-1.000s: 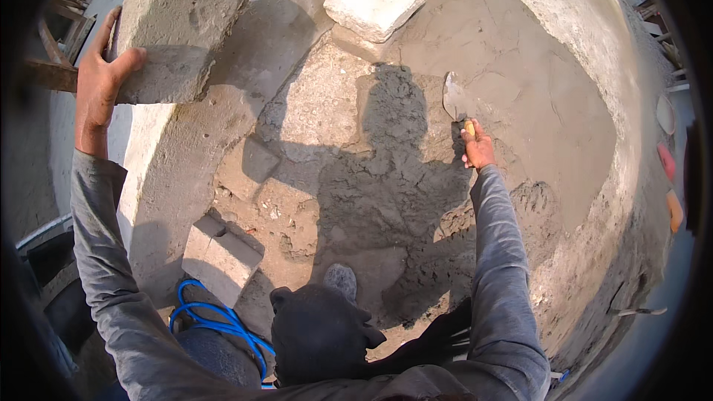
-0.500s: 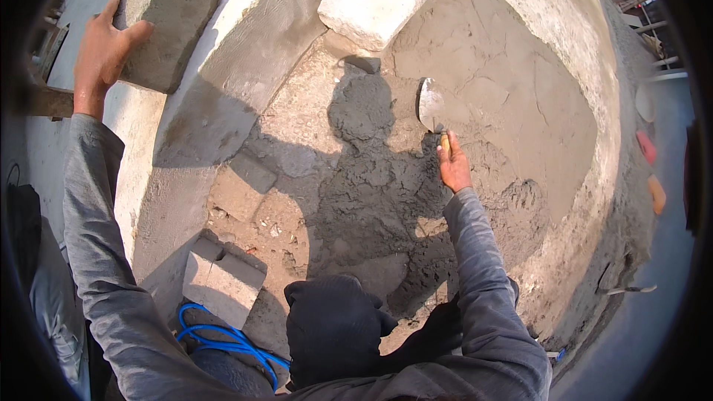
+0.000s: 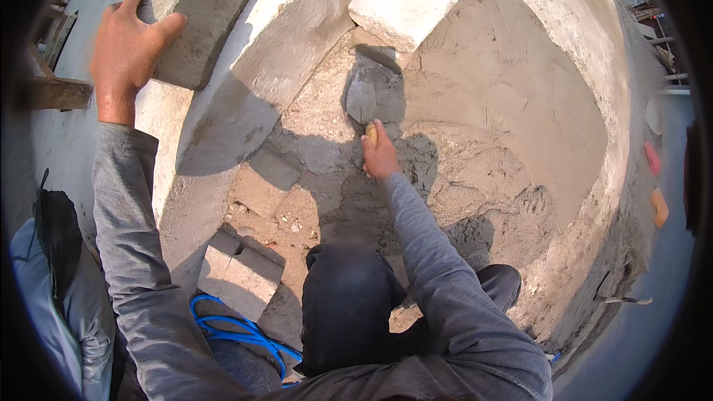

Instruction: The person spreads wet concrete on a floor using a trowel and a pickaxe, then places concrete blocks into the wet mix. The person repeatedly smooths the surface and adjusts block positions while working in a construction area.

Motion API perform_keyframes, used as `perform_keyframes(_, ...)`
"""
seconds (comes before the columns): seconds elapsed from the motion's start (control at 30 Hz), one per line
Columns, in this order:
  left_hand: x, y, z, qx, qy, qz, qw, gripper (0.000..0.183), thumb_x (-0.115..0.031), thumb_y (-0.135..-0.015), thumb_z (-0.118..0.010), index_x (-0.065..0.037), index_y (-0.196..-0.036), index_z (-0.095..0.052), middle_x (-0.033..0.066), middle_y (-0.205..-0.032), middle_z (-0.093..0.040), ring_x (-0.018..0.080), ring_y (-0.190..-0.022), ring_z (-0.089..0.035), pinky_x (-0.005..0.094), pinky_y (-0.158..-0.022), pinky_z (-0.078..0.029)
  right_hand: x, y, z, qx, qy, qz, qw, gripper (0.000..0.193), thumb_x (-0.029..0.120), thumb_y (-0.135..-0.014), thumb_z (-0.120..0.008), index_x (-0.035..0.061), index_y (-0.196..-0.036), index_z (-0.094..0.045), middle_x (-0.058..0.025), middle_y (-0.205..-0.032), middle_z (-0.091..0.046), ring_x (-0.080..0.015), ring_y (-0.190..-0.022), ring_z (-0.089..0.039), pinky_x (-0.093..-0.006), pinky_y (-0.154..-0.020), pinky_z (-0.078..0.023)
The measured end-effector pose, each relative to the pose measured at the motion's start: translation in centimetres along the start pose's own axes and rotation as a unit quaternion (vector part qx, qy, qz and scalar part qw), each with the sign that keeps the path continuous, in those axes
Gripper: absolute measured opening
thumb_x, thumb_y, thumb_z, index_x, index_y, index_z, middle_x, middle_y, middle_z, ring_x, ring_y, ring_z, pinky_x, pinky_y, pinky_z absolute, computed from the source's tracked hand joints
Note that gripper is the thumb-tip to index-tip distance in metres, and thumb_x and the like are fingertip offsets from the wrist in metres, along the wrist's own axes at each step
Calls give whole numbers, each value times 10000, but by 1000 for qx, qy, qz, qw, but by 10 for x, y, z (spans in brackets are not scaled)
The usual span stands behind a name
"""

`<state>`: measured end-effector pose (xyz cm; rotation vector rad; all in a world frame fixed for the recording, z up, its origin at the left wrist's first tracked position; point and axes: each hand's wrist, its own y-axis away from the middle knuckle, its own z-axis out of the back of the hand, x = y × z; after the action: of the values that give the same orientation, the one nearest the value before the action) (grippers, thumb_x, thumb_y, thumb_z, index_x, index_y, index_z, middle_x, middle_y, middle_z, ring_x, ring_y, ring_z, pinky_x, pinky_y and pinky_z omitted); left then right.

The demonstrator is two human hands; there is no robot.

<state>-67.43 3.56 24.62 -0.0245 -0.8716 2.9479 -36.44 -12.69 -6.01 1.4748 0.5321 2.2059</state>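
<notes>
My right hand (image 3: 381,154) is closed round the wooden handle of a trowel (image 3: 362,100). Its blade lies over a shaded patch of grey mortar, just short of a pale block (image 3: 405,0). To the far left, my left hand (image 3: 128,56) rests against the side of a large grey block (image 3: 204,18), thumb and index finger stretched apart; the other fingers are partly hidden. That block sits on top of a plastered low wall (image 3: 230,108). Wet mortar (image 3: 512,96) spreads across the ground to the right, smooth at the far side and lumpy nearer me.
A curved concrete edge (image 3: 605,96) bounds the mortar on the right. Near my knee (image 3: 345,304) lie a loose block (image 3: 241,275) and a coiled blue hose (image 3: 238,336). Beyond the wall, a piece of wood (image 3: 63,94) sticks out at the left.
My right hand has carried the trowel left, off the sunlit mortar into the shaded patch. My left hand stays at the grey block. The whole view has shifted slightly.
</notes>
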Motion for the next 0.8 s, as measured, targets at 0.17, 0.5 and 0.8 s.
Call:
perform_keyframes(0.17,-7,-11,4,48,65,19,997,869,-441,-570,-637,-34,-1332,-544,224,-998,-662,288,-814,-683,374,-758,-531,-7,-77,1,-55,311,205,926,596,228,-925,-502,183,-1474,-274,-249,-947,-668,-425,-743,-654,-474,-688,-539)
perform_keyframes(0.5,-8,-7,2,99,144,27,984,840,-358,-652,-650,86,-1342,-468,203,-993,-673,227,-860,-657,307,-850,-482,-130,-21,214,-119,294,-19,948,594,275,-941,-506,227,-1482,-267,-179,-1047,-667,-323,-739,-664,-429,-677,-548)
perform_keyframes(0.8,-14,-6,1,62,93,-22,994,871,-397,-610,-659,84,-1318,-499,244,-971,-682,269,-821,-691,323,-809,-511,-17,-12,-21,-10,73,59,996,595,256,-936,-498,187,-1473,-251,-249,-1009,-643,-327,-658,-664,-421,-576,-547)
